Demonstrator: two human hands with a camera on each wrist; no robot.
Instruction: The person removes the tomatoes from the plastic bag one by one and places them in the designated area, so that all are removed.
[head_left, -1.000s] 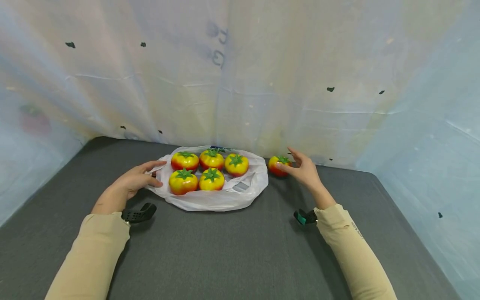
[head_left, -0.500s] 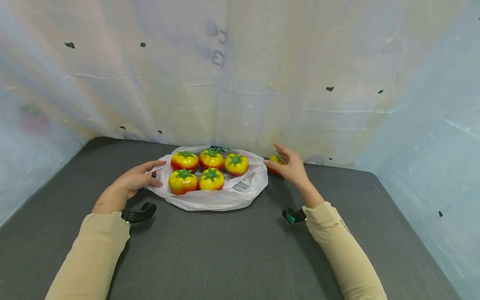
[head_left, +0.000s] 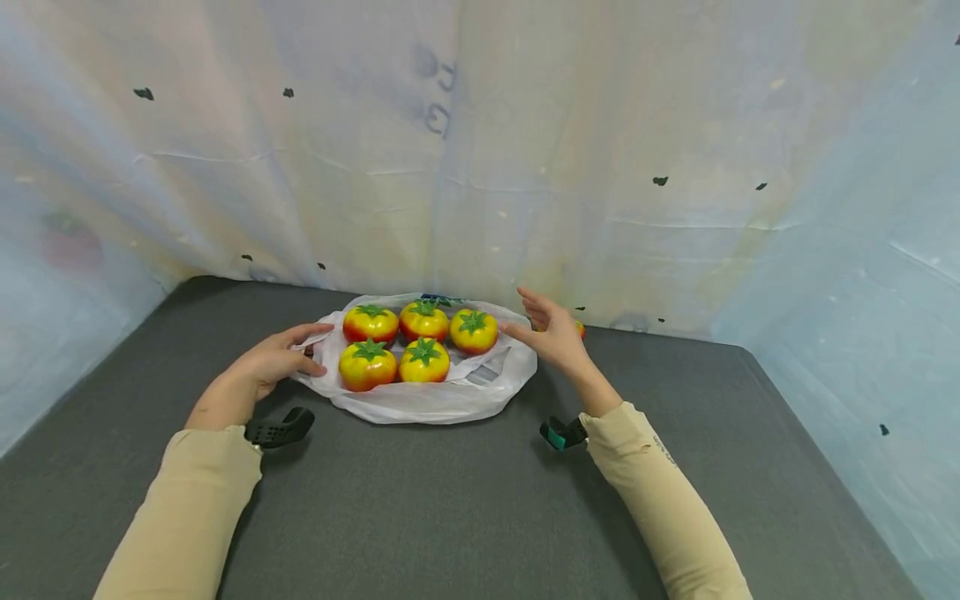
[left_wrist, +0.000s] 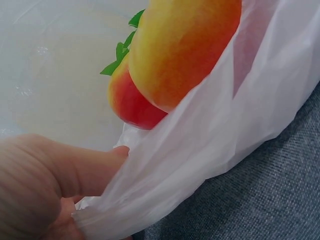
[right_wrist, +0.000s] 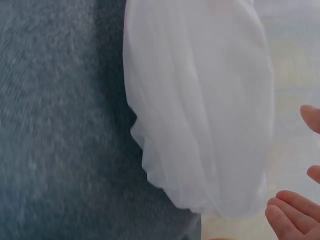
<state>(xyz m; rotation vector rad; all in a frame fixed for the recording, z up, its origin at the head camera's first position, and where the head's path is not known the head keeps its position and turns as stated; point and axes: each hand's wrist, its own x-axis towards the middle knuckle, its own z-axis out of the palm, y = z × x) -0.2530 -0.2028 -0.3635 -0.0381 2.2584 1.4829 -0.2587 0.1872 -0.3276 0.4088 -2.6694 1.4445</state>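
Note:
Several red-and-yellow tomatoes (head_left: pixel 366 372) with green leafy tops lie inside an opened white plastic bag (head_left: pixel 420 407). My left hand (head_left: pixel 273 360) pinches the bag's left edge; in the left wrist view the bag's film (left_wrist: pixel 200 150) runs between thumb and fingers. At the bag's right rim hovers my right hand (head_left: pixel 561 340), its fingers extended and apart with nothing held. Whether its thumb touches the rim I cannot tell. Another tomato (head_left: pixel 581 329) sits outside the bag, mostly hidden behind the right hand. The right wrist view has the bag's side (right_wrist: pixel 200 110) and separate fingertips (right_wrist: pixel 285 220).
The dark grey table (head_left: pixel 450 508) extends toward me and to both sides. Pale plastic sheeting (head_left: pixel 540 167) hangs along the back edge and at both sides, close behind the bag.
My right hand has moved left, from beside the lone tomato to the bag's right rim, now covering most of that tomato. The left hand and the bag have stayed in place.

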